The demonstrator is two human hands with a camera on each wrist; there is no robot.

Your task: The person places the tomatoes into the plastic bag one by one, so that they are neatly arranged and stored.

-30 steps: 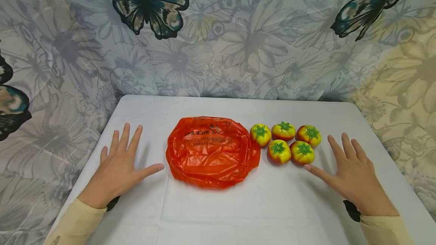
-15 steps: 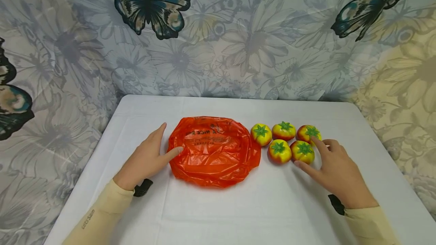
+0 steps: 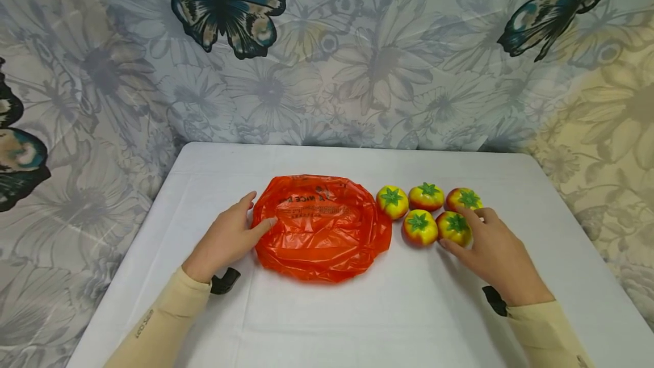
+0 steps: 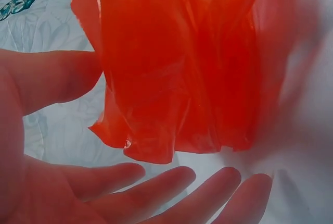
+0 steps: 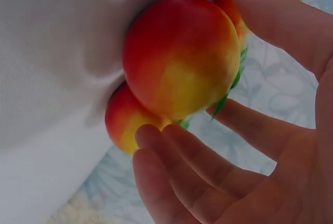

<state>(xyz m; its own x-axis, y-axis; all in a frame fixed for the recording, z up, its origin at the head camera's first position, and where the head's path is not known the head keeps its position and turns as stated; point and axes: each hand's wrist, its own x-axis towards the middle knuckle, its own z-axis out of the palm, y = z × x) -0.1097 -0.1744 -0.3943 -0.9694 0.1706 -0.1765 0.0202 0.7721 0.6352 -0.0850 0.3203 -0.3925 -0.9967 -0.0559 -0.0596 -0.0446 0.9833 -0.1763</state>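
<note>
A crumpled red plastic bag (image 3: 322,231) with dark print lies flat on the white table. At its left edge is my left hand (image 3: 225,240), thumb over the bag's top and fingers at its side; in the left wrist view the fingers (image 4: 166,182) stand apart from the bag's edge (image 4: 177,67). Several red-and-yellow tomatoes with green star-shaped tops sit right of the bag. My right hand (image 3: 493,254) hovers around the front right tomato (image 3: 453,230). In the right wrist view, thumb and loosely bent fingers flank that tomato (image 5: 179,57), without a visible grip.
The other tomatoes stand close together: front left tomato (image 3: 419,228), back right tomato (image 3: 464,199), back middle tomato (image 3: 426,196) and back left tomato (image 3: 392,202), which touches or nearly touches the bag. Butterfly-and-flower cloth (image 3: 327,72) hangs behind the white table (image 3: 327,322).
Both hands have come inward from spread positions: the left moved right to the bag's edge, the right moved left to the front right tomato. Bag and tomatoes have stayed in place.
</note>
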